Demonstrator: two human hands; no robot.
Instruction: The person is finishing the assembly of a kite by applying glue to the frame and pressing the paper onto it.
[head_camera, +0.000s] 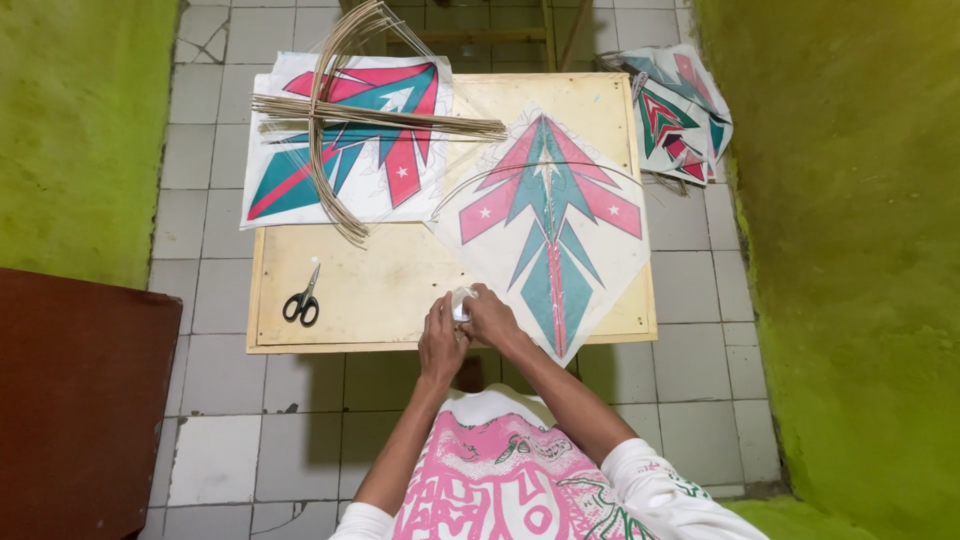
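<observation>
A diamond-shaped paper kite (548, 225) with a red and teal pattern lies on the right part of a low wooden board (380, 290). A thin bent stick arches across its upper half. My left hand (441, 340) and my right hand (490, 315) meet at the kite's near-left edge. Between their fingers sits a small white object (461, 303), held by both hands; its kind is unclear.
Black-handled scissors (302, 298) lie on the board's near left. A stack of printed kite sheets (345, 140) with bundles of thin sticks (380, 115) covers the far left. More kites (675, 115) lean at the far right. Green walls flank the tiled floor; a dark brown surface (80, 400) is at left.
</observation>
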